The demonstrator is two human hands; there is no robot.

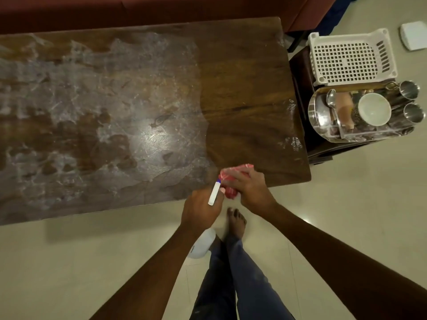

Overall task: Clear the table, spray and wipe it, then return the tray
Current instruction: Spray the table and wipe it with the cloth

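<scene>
At table (pixel 242 88) edge | left grip (pixel 201 209) clasps 1 spray bottle (pixel 214 195) | right grip (pixel 249 188) clutches 1 cloth (pixel 231 173)

— What's under you?
— A pale, glossy tiled floor (pixel 346 204), with a small light glint (pixel 306 220) near your right.
— And beyond?
— A red-brown sofa (pixel 161 8) runs along the far side; a dark wooden stand (pixel 300 100) sits at the right.

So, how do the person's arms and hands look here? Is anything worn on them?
The left forearm and the right forearm are bare as far as the picture reaches; no sleeve comes into view. The left hand and the right hand wear no gloves. I see no watch, bracelet or ring, though the picture is a little blurred there.
</scene>
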